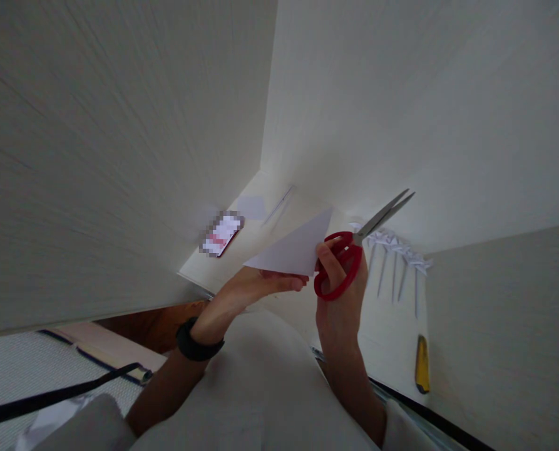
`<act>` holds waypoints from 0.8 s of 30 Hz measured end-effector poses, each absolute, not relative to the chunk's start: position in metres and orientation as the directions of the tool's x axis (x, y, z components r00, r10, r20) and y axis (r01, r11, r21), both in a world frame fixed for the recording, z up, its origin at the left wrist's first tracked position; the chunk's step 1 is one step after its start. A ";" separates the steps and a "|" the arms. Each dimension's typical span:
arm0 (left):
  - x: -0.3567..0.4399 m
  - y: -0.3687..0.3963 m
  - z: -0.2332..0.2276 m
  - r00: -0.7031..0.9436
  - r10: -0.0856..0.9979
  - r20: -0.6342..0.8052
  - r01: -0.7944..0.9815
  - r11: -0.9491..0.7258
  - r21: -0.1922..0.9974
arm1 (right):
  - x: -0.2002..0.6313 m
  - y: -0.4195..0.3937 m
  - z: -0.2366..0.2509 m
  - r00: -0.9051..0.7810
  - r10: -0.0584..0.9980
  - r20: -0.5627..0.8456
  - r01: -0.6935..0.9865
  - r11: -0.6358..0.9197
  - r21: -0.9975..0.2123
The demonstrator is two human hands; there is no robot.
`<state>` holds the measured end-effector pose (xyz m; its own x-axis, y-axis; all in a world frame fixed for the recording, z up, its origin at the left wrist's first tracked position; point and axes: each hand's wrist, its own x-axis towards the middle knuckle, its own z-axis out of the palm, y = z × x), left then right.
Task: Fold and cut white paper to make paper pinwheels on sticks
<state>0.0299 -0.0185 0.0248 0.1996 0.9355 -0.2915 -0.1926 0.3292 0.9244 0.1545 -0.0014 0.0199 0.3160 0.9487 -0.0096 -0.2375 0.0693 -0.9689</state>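
A white triangular piece of paper (292, 249) is held up in front of me, its point toward the upper right. My left hand (267, 285) is under its lower edge, with the fingers partly hidden behind the paper. Red-handled scissors (349, 266) are in my right hand (342, 300), whose fingers curl through and around the loops. Their blades are slightly apart and point up and right, away from the paper. The fingertips of my right hand also meet the paper's right edge; whether they pinch it is unclear.
On the white tabletop (387, 338), a phone (221, 237) with a blurred screen lies at left. Near it are a pale paper piece (251, 207) and a thin stick (279, 205). Several folded paper pieces with sticks (396, 250) lie right, above a yellow cutter (422, 366). Walls enclose the table.
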 end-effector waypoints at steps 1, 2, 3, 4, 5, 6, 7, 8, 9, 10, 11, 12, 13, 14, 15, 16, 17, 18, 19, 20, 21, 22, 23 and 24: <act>0.032 -0.017 0.024 0.167 0.945 -0.280 -0.188 0.310 0.932 | 0.154 -0.002 0.020 0.325 0.946 -0.003 -0.228 0.075 -0.971; 0.033 -0.016 0.023 0.143 0.951 -0.274 -0.177 0.297 0.938 | 0.153 -0.002 0.020 0.330 0.944 0.003 -0.223 0.081 -0.971; 0.034 -0.015 0.022 0.121 0.955 -0.269 -0.163 0.287 0.944 | 0.153 -0.002 0.020 0.332 0.943 0.008 -0.221 0.086 -0.971; 0.035 -0.014 0.021 0.101 0.959 -0.266 -0.150 0.279 0.949 | 0.153 -0.002 0.021 0.335 0.942 0.011 -0.221 0.090 -0.971; 0.036 -0.014 0.020 0.086 0.962 -0.260 -0.142 0.270 0.952 | 0.152 -0.003 0.021 0.337 0.942 0.011 -0.222 0.090 -0.971; 0.037 -0.014 0.019 0.076 0.965 -0.252 -0.140 0.261 0.955 | 0.152 -0.003 0.021 0.341 0.940 0.008 -0.224 0.090 -0.971; 0.037 -0.014 0.019 0.065 0.966 -0.248 -0.145 0.255 0.956 | 0.151 -0.003 0.021 0.345 0.938 0.006 -0.226 0.090 -0.970; 0.037 -0.014 0.019 0.055 0.967 -0.249 -0.155 0.254 0.955 | 0.151 -0.003 0.021 0.349 0.937 0.004 -0.229 0.090 -0.969; 0.038 -0.014 0.019 0.046 0.966 -0.255 -0.165 0.259 0.952 | 0.151 -0.003 0.022 0.349 0.937 0.002 -0.233 0.089 -0.968; 0.038 -0.015 0.020 0.038 0.964 -0.265 -0.172 0.268 0.948 | 0.150 -0.003 0.022 0.347 0.938 0.000 -0.239 0.089 -0.967; 0.039 -0.015 0.020 0.028 0.961 -0.276 -0.174 0.276 0.945 | 0.150 -0.003 0.022 0.344 0.939 0.001 -0.245 0.091 -0.965; 0.039 -0.015 0.021 0.018 0.958 -0.285 -0.175 0.284 0.943 | 0.149 -0.003 0.023 0.340 0.941 0.003 -0.253 0.094 -0.963; 0.039 -0.015 0.021 0.010 0.957 -0.291 -0.178 0.288 0.941 | 0.149 -0.003 0.024 0.335 0.942 0.006 -0.260 0.099 -0.961; 0.040 -0.015 0.021 0.005 0.956 -0.293 -0.186 0.289 0.939 | 0.148 -0.003 0.024 0.334 0.942 0.012 -0.264 0.105 -0.959; 0.041 -0.015 0.021 0.003 0.956 -0.294 -0.199 0.289 0.937 | 0.148 -0.003 0.025 0.337 0.941 0.018 -0.263 0.113 -0.958; 0.041 -0.015 0.021 0.004 0.956 -0.295 -0.219 0.288 0.932 | 0.148 -0.003 0.026 0.343 0.939 0.024 -0.258 0.119 -0.959; 0.042 -0.014 0.020 0.009 0.955 -0.297 -0.244 0.290 0.925 | 0.148 -0.003 0.026 0.348 0.937 0.030 -0.251 0.124 -0.960; 0.043 -0.014 0.020 0.017 0.954 -0.299 -0.272 0.293 0.917 | 0.148 -0.003 0.027 0.352 0.935 0.035 -0.246 0.129 -0.961; 0.044 -0.014 0.019 0.025 0.953 -0.303 -0.299 0.296 0.907 | 0.147 -0.003 0.027 0.354 0.934 0.041 -0.245 0.135 -0.960; 0.045 -0.014 0.019 0.031 0.951 -0.306 -0.321 0.300 0.898 | 0.147 -0.003 0.027 0.355 0.934 0.042 -0.249 0.138 -0.959; 0.046 -0.014 0.019 0.035 0.950 -0.311 -0.337 0.304 0.891 | 0.147 -0.004 0.027 0.353 0.935 0.043 -0.255 0.140 -0.957; 0.047 -0.014 0.019 0.033 0.947 -0.318 -0.345 0.310 0.886 | 0.147 -0.004 0.027 0.352 0.935 0.043 -0.262 0.143 -0.955; 0.048 -0.014 0.019 0.028 0.945 -0.326 -0.348 0.315 0.883 | 0.146 -0.005 0.027 0.353 0.935 0.043 -0.265 0.144 -0.954; 0.049 -0.013 0.019 0.023 0.943 -0.332 -0.348 0.319 0.882 | 0.146 -0.005 0.027 0.356 0.933 0.043 -0.263 0.144 -0.954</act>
